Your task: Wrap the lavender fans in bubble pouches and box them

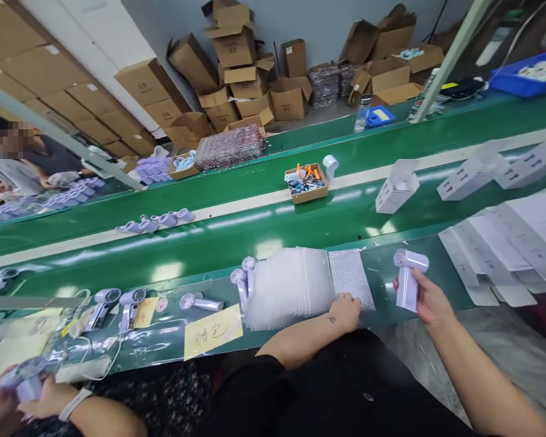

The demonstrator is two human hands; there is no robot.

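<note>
My right hand (430,300) is wrapped round the handle of a lilac handheld fan (407,288), raised at the right with its round head up. My left hand (347,311) rests on the near edge of a bubble-wrap sheet (352,276), its fingers curled and partly hidden. Directly left of that sheet lies a thick fanned stack of white bubble-wrap pouches (291,285). Two lilac fans (243,282) lean against the stack's left side.
More fans (202,302) and a handwritten yellow paper (213,332) lie left. White box sheets (482,255) overlap at right. Beyond, a green conveyor (236,227) carries a small parts carton (309,193) and white boxes (395,188). A co-worker's hands (50,397) hold a fan at lower left.
</note>
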